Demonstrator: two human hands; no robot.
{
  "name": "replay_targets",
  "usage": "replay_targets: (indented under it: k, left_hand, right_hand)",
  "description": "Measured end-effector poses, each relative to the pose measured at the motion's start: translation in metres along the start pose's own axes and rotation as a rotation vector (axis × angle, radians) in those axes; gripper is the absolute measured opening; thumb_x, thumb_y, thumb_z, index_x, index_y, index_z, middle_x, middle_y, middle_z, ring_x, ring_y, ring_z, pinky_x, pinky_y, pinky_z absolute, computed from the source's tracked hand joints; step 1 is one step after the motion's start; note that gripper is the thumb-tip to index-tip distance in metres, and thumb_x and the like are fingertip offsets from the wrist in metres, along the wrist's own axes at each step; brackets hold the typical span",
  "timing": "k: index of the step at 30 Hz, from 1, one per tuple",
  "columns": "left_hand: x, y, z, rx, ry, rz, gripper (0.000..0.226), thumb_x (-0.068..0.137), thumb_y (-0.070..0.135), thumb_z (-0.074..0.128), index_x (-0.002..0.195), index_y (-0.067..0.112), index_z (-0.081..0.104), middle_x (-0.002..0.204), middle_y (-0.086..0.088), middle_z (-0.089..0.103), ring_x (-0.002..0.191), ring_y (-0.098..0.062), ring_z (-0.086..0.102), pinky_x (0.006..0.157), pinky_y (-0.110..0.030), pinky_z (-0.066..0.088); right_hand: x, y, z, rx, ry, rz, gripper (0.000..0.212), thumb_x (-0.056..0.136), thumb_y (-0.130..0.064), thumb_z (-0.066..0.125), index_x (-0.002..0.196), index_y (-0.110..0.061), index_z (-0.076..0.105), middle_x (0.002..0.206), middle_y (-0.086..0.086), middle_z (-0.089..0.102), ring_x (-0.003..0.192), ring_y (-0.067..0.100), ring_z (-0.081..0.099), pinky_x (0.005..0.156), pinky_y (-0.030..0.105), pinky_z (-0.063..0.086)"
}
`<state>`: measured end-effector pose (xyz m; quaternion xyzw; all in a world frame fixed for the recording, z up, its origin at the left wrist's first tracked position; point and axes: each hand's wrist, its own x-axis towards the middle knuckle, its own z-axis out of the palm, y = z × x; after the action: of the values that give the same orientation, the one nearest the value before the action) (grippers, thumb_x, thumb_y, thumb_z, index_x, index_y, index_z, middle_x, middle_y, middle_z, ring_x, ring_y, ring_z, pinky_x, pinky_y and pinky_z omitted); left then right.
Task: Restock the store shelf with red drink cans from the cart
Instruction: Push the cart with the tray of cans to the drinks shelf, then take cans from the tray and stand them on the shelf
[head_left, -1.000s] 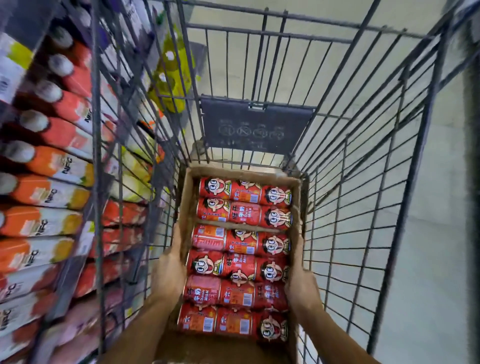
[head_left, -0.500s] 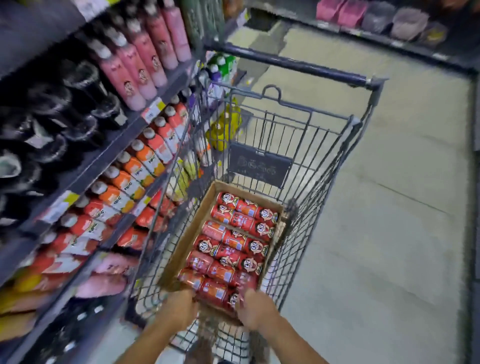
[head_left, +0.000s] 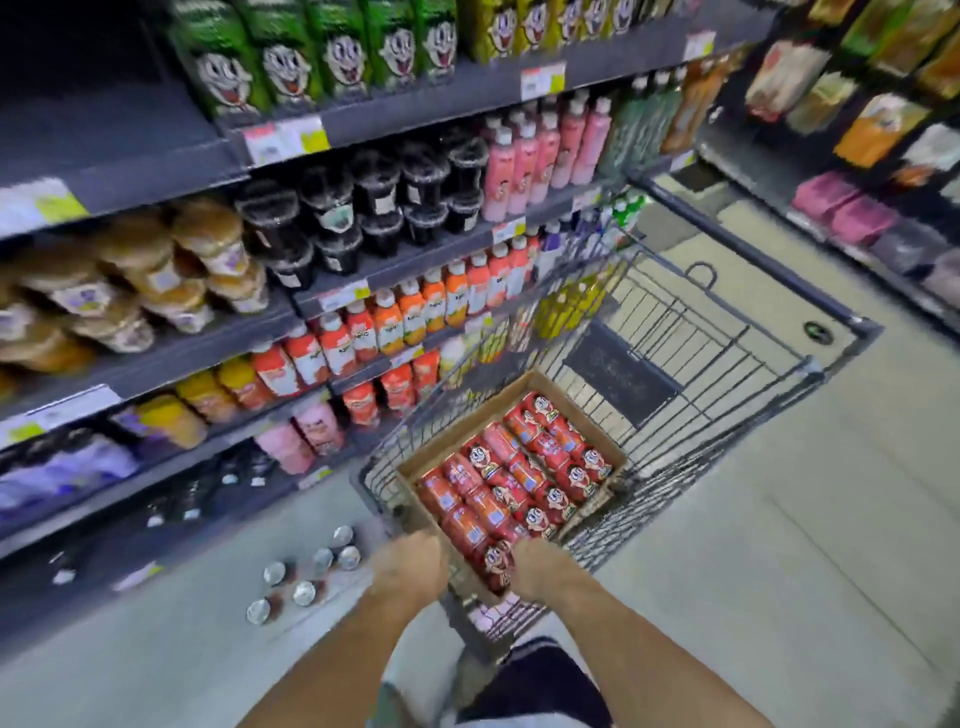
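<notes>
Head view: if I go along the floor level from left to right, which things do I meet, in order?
Cans standing on the floor → left hand → cardboard box of red cans → right hand → cart's right wire wall → bare floor.

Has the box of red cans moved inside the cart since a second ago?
Yes. The box now tilts, its near end raised to the cart's near rim by both hands, left and right.
</notes>
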<state>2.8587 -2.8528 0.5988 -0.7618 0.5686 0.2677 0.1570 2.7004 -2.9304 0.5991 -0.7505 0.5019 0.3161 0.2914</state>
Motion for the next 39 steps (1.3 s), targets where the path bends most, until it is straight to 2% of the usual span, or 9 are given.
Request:
replay_targets:
  k: [3,7,13,16,23,26,30,35,39]
  left_hand:
    - [0.002,-0.008,0.0,-0.056,-0.011,-0.047,0.033,0.097,0.021,0.042,0.118,0.011,0.065,0.121,-0.005,0.067,0.111,-0.026,0.064,0.088,-0.04,0.052]
    - [0.001,-0.01,0.002,-0.083,-0.083,-0.019,0.028,0.097,0.022,0.05,0.117,0.011,0.065,0.121,-0.009,0.067,0.109,-0.028,0.065,0.088,-0.038,0.051]
    - [0.012,-0.003,-0.006,-0.058,-0.077,-0.024,0.026,0.096,0.019,0.051,0.119,0.013,0.062,0.121,-0.006,0.066,0.108,-0.024,0.064,0.085,-0.035,0.051]
    - [0.034,0.005,-0.012,-0.104,-0.088,-0.061,0.027,0.097,0.016,0.048,0.121,0.012,0.058,0.119,-0.006,0.064,0.106,-0.022,0.063,0.084,-0.032,0.05]
    - [0.104,0.044,-0.002,-0.213,-0.221,-0.174,0.022,0.092,0.023,0.059,0.111,0.014,0.063,0.108,-0.003,0.067,0.093,-0.019,0.064,0.082,-0.032,0.053]
    - [0.145,0.058,0.016,-0.195,-0.283,-0.195,0.027,0.09,0.021,0.06,0.115,0.01,0.063,0.109,-0.006,0.066,0.095,-0.021,0.063,0.081,-0.034,0.053]
    - [0.195,0.065,0.037,-0.246,-0.291,-0.221,0.023,0.094,0.019,0.055,0.114,0.011,0.06,0.113,-0.006,0.065,0.097,-0.022,0.063,0.078,-0.034,0.048]
    - [0.239,0.044,0.062,-0.44,-0.226,-0.405,0.041,0.095,0.018,0.049,0.134,0.006,0.043,0.129,-0.012,0.057,0.117,-0.029,0.055,0.092,-0.037,0.047]
    - [0.269,0.037,0.089,-0.738,-0.129,-0.699,0.059,0.097,0.028,0.046,0.143,-0.002,0.026,0.136,-0.022,0.043,0.122,-0.037,0.049,0.099,-0.042,0.042]
  right_hand:
    - [0.0,-0.012,-0.003,-0.08,-0.022,-0.018,0.02,0.098,-0.012,0.052,0.11,0.0,0.062,0.098,0.011,0.063,0.1,0.026,0.066,0.079,0.027,0.049]
    - [-0.001,-0.019,-0.006,-0.189,-0.021,-0.023,0.028,0.096,-0.013,0.049,0.121,-0.002,0.054,0.12,0.014,0.063,0.111,0.028,0.061,0.094,0.036,0.052]
    - [0.02,-0.012,-0.017,-0.341,-0.035,-0.084,0.029,0.099,-0.017,0.046,0.123,-0.003,0.052,0.12,0.016,0.062,0.11,0.029,0.062,0.093,0.038,0.053]
    - [0.047,-0.004,-0.029,-0.391,-0.047,-0.147,0.025,0.098,-0.014,0.044,0.119,-0.003,0.053,0.114,0.014,0.064,0.102,0.026,0.064,0.091,0.037,0.055]
    - [0.13,0.018,-0.046,-0.472,-0.188,-0.319,0.028,0.097,-0.018,0.055,0.121,-0.004,0.057,0.115,0.011,0.063,0.104,0.025,0.062,0.094,0.036,0.052]
    - [0.173,0.019,-0.051,-0.553,-0.237,-0.403,0.032,0.098,-0.021,0.058,0.124,-0.004,0.058,0.122,0.013,0.062,0.113,0.028,0.059,0.101,0.04,0.047]
    - [0.233,0.011,-0.044,-0.599,-0.238,-0.457,0.032,0.096,-0.011,0.052,0.127,-0.008,0.062,0.133,0.012,0.059,0.124,0.029,0.056,0.102,0.039,0.044]
    - [0.293,0.001,-0.027,-0.442,-0.167,-0.495,0.033,0.095,-0.007,0.052,0.127,-0.006,0.057,0.133,0.013,0.058,0.118,0.031,0.061,0.099,0.042,0.05]
    - [0.328,0.001,-0.007,-0.029,-0.137,-0.325,0.062,0.095,-0.023,0.062,0.15,-0.011,0.034,0.144,0.013,0.044,0.131,0.032,0.049,0.112,0.041,0.039]
